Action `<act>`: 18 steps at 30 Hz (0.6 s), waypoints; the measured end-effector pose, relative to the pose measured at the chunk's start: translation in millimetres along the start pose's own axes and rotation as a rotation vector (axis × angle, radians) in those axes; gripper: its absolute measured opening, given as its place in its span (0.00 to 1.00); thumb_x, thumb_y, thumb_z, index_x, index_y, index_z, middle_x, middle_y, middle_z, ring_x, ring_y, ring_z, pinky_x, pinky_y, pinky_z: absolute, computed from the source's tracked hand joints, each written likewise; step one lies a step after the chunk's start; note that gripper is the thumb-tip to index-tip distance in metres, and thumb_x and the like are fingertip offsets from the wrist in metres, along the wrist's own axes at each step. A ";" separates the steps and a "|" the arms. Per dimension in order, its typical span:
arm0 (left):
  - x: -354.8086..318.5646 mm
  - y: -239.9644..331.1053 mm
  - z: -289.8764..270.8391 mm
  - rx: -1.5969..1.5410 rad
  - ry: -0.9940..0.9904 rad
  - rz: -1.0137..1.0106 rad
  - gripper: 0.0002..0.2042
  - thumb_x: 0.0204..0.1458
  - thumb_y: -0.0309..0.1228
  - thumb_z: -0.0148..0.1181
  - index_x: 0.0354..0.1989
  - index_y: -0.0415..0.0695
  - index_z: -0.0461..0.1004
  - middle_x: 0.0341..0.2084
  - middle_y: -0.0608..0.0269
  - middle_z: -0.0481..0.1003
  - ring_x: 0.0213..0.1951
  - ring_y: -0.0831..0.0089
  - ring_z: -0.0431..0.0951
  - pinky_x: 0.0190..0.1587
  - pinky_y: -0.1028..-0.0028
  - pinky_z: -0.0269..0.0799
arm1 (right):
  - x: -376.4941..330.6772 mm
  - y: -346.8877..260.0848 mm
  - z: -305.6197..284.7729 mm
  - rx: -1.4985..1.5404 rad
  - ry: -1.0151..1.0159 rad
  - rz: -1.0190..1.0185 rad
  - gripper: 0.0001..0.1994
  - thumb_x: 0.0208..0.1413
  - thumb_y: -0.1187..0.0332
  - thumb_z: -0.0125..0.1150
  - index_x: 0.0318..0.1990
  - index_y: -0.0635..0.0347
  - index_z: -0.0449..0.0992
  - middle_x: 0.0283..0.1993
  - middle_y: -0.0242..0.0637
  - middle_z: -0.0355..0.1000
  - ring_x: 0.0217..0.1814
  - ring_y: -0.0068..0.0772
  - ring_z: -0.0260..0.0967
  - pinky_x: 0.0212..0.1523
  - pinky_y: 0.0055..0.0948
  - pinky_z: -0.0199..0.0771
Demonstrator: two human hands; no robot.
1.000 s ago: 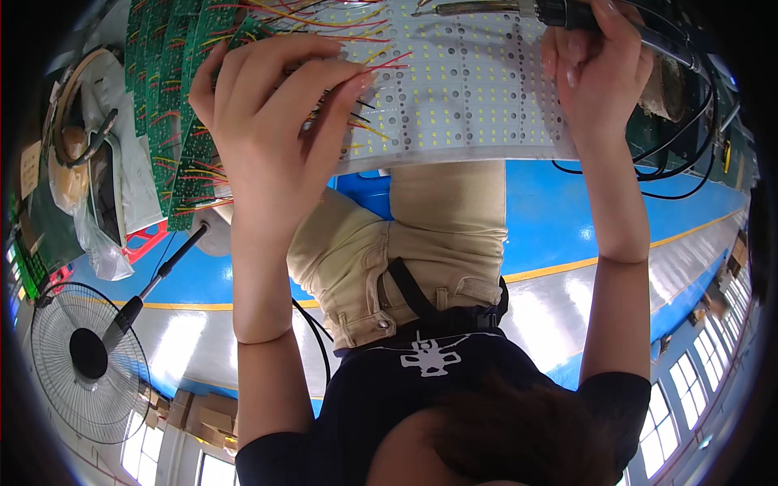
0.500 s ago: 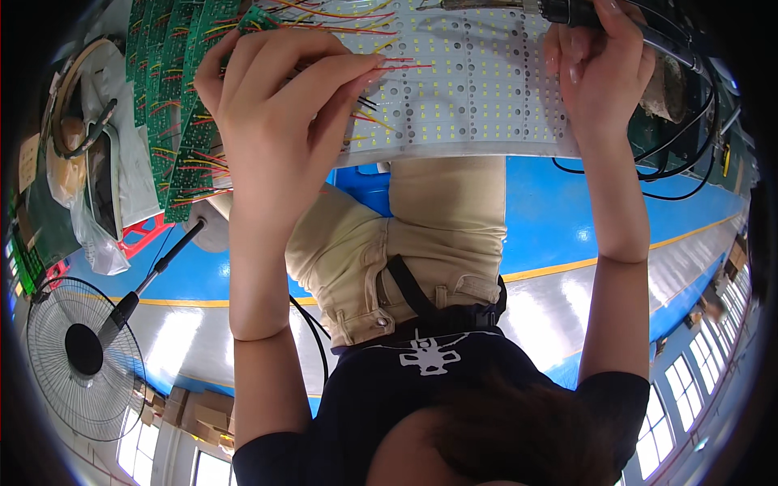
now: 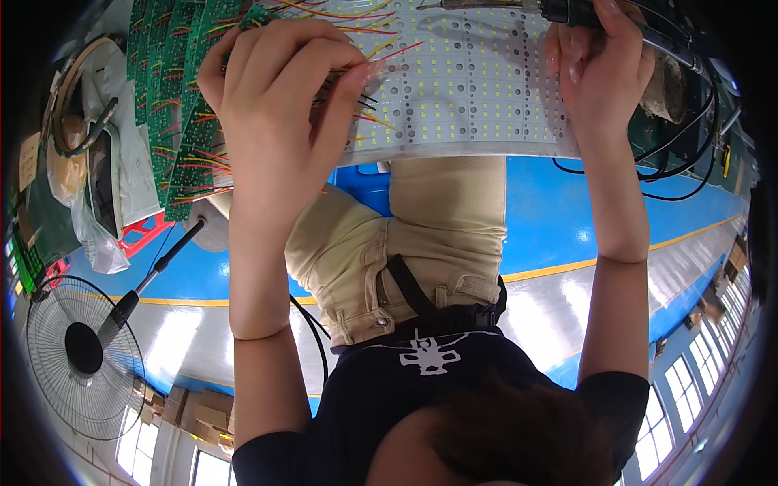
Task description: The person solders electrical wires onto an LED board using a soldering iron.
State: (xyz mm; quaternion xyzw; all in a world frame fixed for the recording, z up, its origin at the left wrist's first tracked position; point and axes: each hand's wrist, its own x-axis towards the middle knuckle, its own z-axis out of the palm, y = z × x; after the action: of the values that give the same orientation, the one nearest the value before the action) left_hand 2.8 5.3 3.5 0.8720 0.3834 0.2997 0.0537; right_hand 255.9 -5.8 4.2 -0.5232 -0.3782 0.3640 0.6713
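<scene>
Red wire (image 3: 405, 50), now steeper, beyond left hand (image 3: 271, 113)

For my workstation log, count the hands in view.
2: left hand at upper left, pinching a red wire; right hand at upper right, holding a black-handled tool.

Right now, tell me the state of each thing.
Bare left hand, pinching a thin red wire.
Thin red wire, gripped, end sticking out rightward.
Bare right hand, closed around a black-handled soldering iron.
Soldering iron, held, tip pointing left; heat unclear.
Long green circuit boards, overlapping, wires attached.
White panel with yellow squares, partly covered by hands.
Round black fan, spinning or not unclear.
</scene>
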 end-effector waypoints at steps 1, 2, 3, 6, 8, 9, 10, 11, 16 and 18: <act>-0.1 -0.1 0.2 0.000 0.004 -0.004 0.03 0.50 0.29 0.64 0.32 0.47 0.78 0.36 0.70 0.78 0.41 0.69 0.75 0.55 0.66 0.57 | 0.1 -0.4 -0.5 -0.002 -0.005 0.004 0.10 0.62 0.65 0.51 0.31 0.59 0.65 0.09 0.28 0.53 0.05 0.23 0.46 0.09 0.27 0.59; -0.4 0.0 0.5 0.001 0.004 -0.005 0.03 0.50 0.29 0.64 0.32 0.47 0.78 0.36 0.70 0.78 0.41 0.69 0.75 0.55 0.66 0.57 | 0.1 -0.5 -0.8 -0.004 -0.010 0.008 0.10 0.62 0.65 0.51 0.31 0.60 0.65 0.09 0.28 0.53 0.05 0.23 0.46 0.09 0.27 0.59; -0.5 0.2 0.7 0.006 0.001 -0.009 0.03 0.50 0.29 0.64 0.31 0.46 0.77 0.37 0.70 0.77 0.41 0.69 0.74 0.55 0.66 0.57 | 0.1 -0.5 -0.8 -0.004 -0.011 0.008 0.10 0.62 0.65 0.51 0.31 0.60 0.65 0.09 0.28 0.53 0.05 0.23 0.46 0.09 0.27 0.59; -0.8 1.1 0.6 0.031 -0.008 -0.016 0.03 0.51 0.29 0.63 0.32 0.46 0.76 0.37 0.68 0.76 0.42 0.68 0.73 0.54 0.65 0.57 | 1.2 0.0 -1.5 -0.005 -0.015 -0.002 0.10 0.62 0.65 0.52 0.31 0.60 0.65 0.09 0.28 0.53 0.06 0.23 0.46 0.09 0.26 0.60; 0.2 4.5 -0.1 0.049 -0.014 -0.019 0.03 0.51 0.29 0.62 0.32 0.46 0.76 0.37 0.68 0.75 0.42 0.67 0.73 0.53 0.65 0.56 | 2.8 0.2 -4.0 -0.002 -0.024 0.028 0.10 0.62 0.65 0.52 0.31 0.59 0.65 0.09 0.28 0.53 0.06 0.23 0.47 0.10 0.26 0.60; 2.4 9.4 -1.6 0.092 -0.016 -0.015 0.03 0.51 0.29 0.63 0.32 0.46 0.77 0.37 0.68 0.75 0.43 0.67 0.72 0.53 0.66 0.56 | 2.3 0.6 -2.9 -0.003 -0.024 0.028 0.10 0.62 0.65 0.52 0.31 0.59 0.65 0.09 0.28 0.53 0.06 0.23 0.47 0.10 0.26 0.60; 4.1 12.5 -2.4 0.136 -0.018 -0.012 0.03 0.51 0.29 0.63 0.33 0.46 0.77 0.37 0.68 0.75 0.43 0.67 0.72 0.52 0.66 0.56 | 1.4 1.1 -0.7 -0.003 -0.010 0.015 0.10 0.62 0.65 0.52 0.31 0.59 0.65 0.09 0.28 0.53 0.06 0.23 0.47 0.10 0.26 0.59; 4.9 13.3 -2.4 0.135 -0.018 -0.014 0.03 0.51 0.29 0.63 0.33 0.46 0.77 0.37 0.68 0.75 0.43 0.67 0.72 0.52 0.66 0.56 | 0.8 1.5 0.4 -0.003 0.004 0.001 0.10 0.62 0.65 0.52 0.31 0.59 0.65 0.09 0.28 0.53 0.06 0.23 0.47 0.10 0.26 0.59; 3.0 3.0 -1.7 0.014 0.027 -0.003 0.03 0.49 0.29 0.65 0.31 0.48 0.79 0.37 0.69 0.76 0.42 0.69 0.73 0.52 0.67 0.57 | 17.0 36.7 -33.5 0.306 -0.100 0.109 0.10 0.62 0.64 0.53 0.30 0.57 0.64 0.09 0.28 0.52 0.06 0.23 0.46 0.10 0.27 0.59; 1.4 -0.6 -5.6 -0.012 0.017 0.029 0.03 0.48 0.29 0.67 0.31 0.49 0.80 0.36 0.70 0.76 0.41 0.70 0.73 0.52 0.67 0.58 | 15.6 35.6 -30.1 0.629 -0.204 0.222 0.10 0.61 0.64 0.53 0.30 0.57 0.64 0.09 0.28 0.52 0.06 0.23 0.46 0.10 0.27 0.59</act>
State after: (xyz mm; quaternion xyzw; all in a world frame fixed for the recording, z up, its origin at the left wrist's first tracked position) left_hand 0.0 6.0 8.4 0.8745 0.3695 0.3100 0.0511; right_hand 286.3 1.8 -33.7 -0.2896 -0.2531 0.5840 0.7148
